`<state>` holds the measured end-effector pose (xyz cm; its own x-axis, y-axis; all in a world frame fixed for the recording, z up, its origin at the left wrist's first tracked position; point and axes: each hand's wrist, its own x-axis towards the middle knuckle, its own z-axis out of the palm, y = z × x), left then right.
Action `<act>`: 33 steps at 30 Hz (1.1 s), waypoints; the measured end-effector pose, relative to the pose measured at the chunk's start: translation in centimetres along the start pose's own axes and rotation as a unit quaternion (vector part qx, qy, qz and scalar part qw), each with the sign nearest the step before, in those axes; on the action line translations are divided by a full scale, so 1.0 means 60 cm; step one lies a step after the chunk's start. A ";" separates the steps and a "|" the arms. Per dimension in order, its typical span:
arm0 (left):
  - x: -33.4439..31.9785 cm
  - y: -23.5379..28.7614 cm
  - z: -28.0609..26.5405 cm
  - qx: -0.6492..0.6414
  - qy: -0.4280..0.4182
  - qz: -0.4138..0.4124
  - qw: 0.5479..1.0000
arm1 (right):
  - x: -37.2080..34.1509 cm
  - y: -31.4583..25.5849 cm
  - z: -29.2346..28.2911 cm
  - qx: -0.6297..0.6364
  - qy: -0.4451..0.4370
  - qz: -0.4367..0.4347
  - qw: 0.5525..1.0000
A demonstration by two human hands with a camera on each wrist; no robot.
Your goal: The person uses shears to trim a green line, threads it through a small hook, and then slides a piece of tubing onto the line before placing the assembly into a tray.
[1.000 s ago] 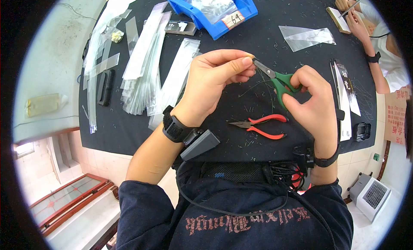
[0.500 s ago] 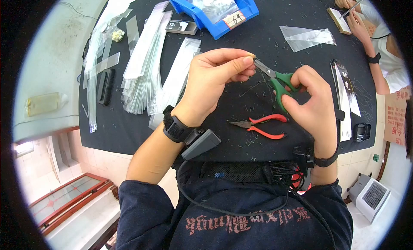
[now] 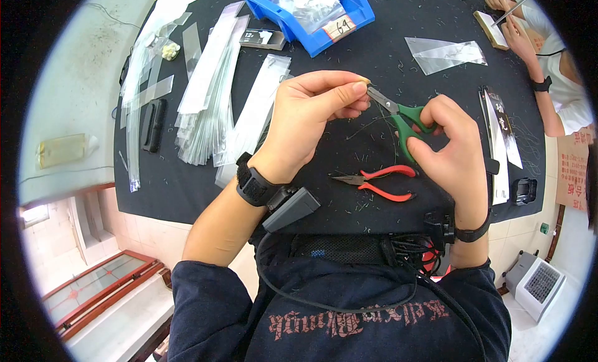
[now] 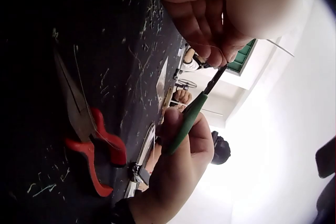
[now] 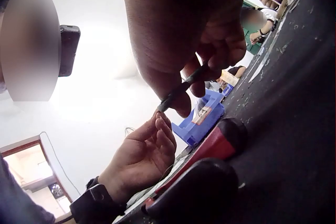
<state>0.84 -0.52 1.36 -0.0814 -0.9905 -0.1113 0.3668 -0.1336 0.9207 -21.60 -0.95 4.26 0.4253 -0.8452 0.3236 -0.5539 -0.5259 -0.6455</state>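
Scissors (image 3: 391, 106) sit in the right hand (image 3: 458, 141), thumb and fingers closed about the green handles, with the blade tips right at the fingertips of the left hand (image 3: 305, 109). That left hand is narrow, thumb and finger pinching a fine thread (image 3: 358, 134); anything else in the pinch is too small to tell. The likeliest mishap is a nicked fingertip, since the blades leave almost no gap to the skin and a small slip of either wrist would bridge it. The thread could also be cut in the wrong place, because the fingers hide part of it. Its loose end hangs above the pliers (image 3: 360, 181) and might snag on them if the hands drop.

As for room, the pliers lie between the hands' work and the near edge of the surface (image 3: 349, 219), so lowering straight down seems awkward. On the left, plastic sleeves (image 3: 254, 106) crowd the left forearm; ahead stands the blue bin (image 3: 319, 45). The freest way out looks to be forward and right, short of the clear bags (image 3: 443, 55).
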 end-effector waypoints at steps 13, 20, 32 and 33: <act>0.000 -0.003 0.000 -0.029 -0.002 -0.013 0.999 | 0.000 -0.001 0.000 0.004 -0.011 0.002 1.000; 0.000 -0.004 -0.001 -0.037 -0.005 -0.018 0.999 | 0.000 0.001 0.000 0.003 -0.012 0.002 1.000; 0.001 -0.006 -0.003 -0.048 -0.011 -0.022 0.999 | 0.000 0.002 -0.001 0.006 -0.017 0.002 1.000; 0.001 -0.005 -0.003 -0.045 -0.011 -0.024 0.999 | 0.000 0.000 -0.002 0.004 -0.016 0.003 1.000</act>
<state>0.87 -0.52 1.02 -0.1210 -0.9821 -0.1442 0.4434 -0.1834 0.8774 -21.70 -0.95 4.31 0.4443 -0.8452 0.2971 -0.5506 -0.5192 -0.6536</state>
